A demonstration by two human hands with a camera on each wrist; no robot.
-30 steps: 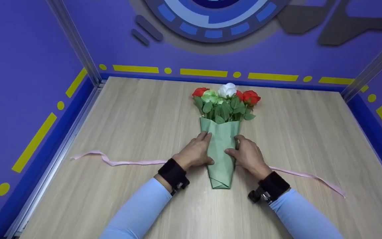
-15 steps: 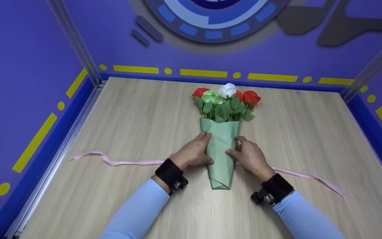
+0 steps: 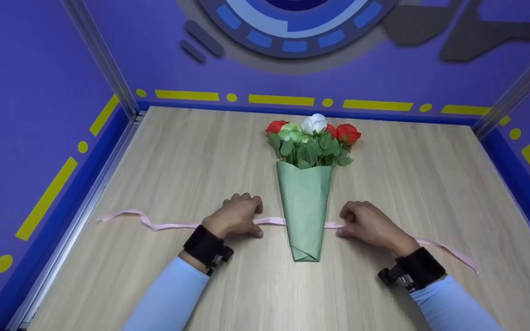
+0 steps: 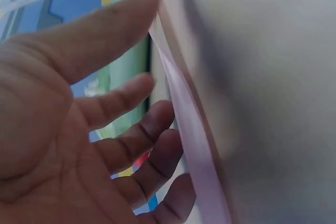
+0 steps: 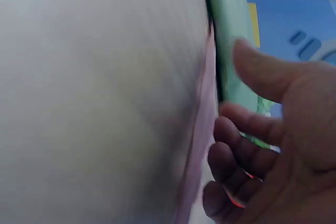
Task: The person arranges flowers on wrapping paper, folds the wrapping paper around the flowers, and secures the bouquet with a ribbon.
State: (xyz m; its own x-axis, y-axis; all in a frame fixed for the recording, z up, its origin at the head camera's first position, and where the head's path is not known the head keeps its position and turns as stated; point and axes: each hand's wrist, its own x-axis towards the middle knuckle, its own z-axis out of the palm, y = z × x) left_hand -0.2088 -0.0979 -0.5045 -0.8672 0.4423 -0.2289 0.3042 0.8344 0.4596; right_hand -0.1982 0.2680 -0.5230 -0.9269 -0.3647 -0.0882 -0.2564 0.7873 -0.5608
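A bouquet of red, white and pale green artificial roses [image 3: 314, 124] lies on the table, its stems wrapped in green paper [image 3: 305, 207]. A pink ribbon [image 3: 272, 221] runs crosswise beneath the wrap and out to both sides. Left of the bouquet, my left hand [image 3: 235, 216] hovers over the ribbon with thumb and fingers apart; the left wrist view shows the ribbon [image 4: 191, 124] alongside the fingertips, not between them. On the other side, my right hand [image 3: 375, 225] is above the ribbon, fingers loosely bent. In the right wrist view the ribbon [image 5: 202, 114] passes beside its fingertips.
The wooden table [image 3: 191, 151] is bounded by a blue back wall [image 3: 265, 78] and side walls with yellow markings. Metal posts [image 3: 104, 55] stand at the back corners. The ribbon's loose ends lie far to the left and right.
Both hands have let go of the green wrap and moved outward, left hand to the left and right hand to the right, over the ribbon. The bouquet stays in place.
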